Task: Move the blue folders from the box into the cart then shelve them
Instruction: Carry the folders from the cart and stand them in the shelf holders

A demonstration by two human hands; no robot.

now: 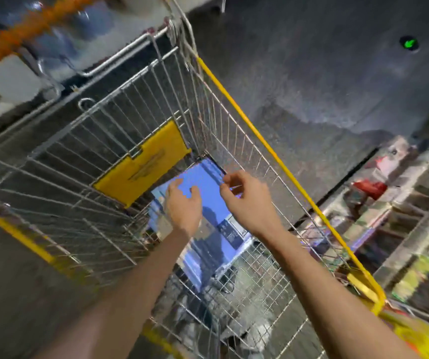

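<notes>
Blue folders [204,177] lie flat at the bottom of a wire cart [260,141], near the folded yellow seat flap [143,161]. Both arms reach down into the basket. The left hand [182,203] is wide, its fingers spread and relaxed over the top folder; motion blur hides whether they touch it. The right hand [244,200] has its fingers curled at the folder's right edge, but I cannot tell if it pinches anything. Blurred shelves [402,203] of goods stand to the right of the cart

loc: shop | evid: wire shopping cart [141,161] w/ yellow trim, stocked shelves [402,216] rt
</notes>
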